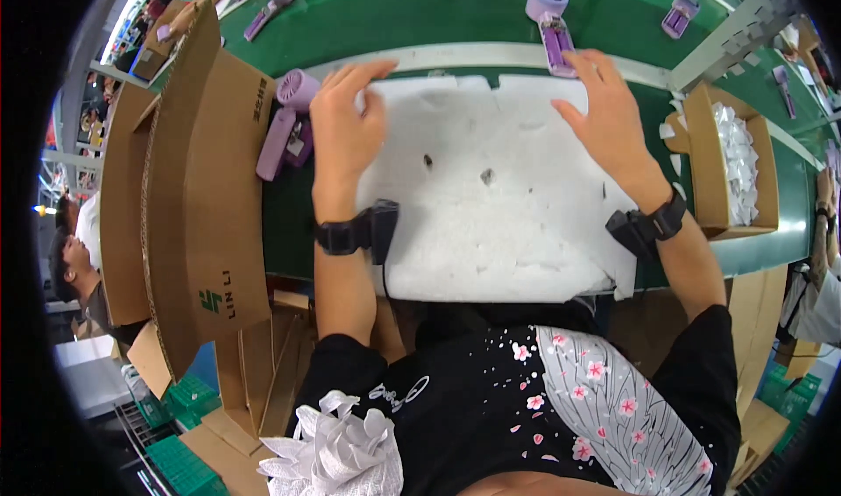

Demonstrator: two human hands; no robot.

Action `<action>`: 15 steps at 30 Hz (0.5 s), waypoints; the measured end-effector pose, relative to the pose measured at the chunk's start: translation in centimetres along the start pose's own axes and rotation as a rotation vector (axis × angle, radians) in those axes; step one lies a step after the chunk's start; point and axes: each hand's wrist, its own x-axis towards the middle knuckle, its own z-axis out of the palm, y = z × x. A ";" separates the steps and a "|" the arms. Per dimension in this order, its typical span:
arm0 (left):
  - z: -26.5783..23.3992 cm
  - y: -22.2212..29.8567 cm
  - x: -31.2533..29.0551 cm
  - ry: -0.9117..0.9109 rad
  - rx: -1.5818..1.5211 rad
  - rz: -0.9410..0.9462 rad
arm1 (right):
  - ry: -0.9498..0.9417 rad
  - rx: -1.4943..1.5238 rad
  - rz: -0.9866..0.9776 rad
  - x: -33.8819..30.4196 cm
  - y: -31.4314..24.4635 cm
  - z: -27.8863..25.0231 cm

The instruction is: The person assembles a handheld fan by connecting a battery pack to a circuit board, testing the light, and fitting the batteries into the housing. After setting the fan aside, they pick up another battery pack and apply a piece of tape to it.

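A white foam board with dark scuffs and chipped edges lies in front of me. Over its far left corner my left hand is held with fingers stretched and thumb apart, nothing in it. Beside that hand are a purple handheld fan and a purple handle-shaped piece. My right hand reaches over the far right part of the board, fingers spread. Its fingertips are at the lower end of another purple fan with an open handle; whether they touch it I cannot tell. Both wrists wear black straps.
A tall open cardboard box stands at the left. On the right, a small carton holds white crumpled pieces. More purple fans lie on the green table beyond a pale rail. Other people are at work on both sides.
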 end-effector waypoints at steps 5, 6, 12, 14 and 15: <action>-2.4 -3.1 -1.5 -0.423 0.145 -0.018 | -0.046 0.241 0.038 -0.6 1.7 1.5; -2.4 -2.8 -1.7 -0.494 0.173 -0.002 | -0.075 0.275 0.033 -0.7 1.9 1.6; -2.3 -2.9 -0.9 -0.556 0.181 -0.292 | -0.048 0.261 -0.035 -0.5 1.4 1.7; -2.3 -1.9 -0.1 -0.475 0.227 -0.457 | -0.066 0.334 -0.018 -0.2 0.9 1.5; -2.2 -1.6 0.1 -0.431 0.250 -0.540 | -0.063 0.336 -0.020 -0.2 0.6 1.4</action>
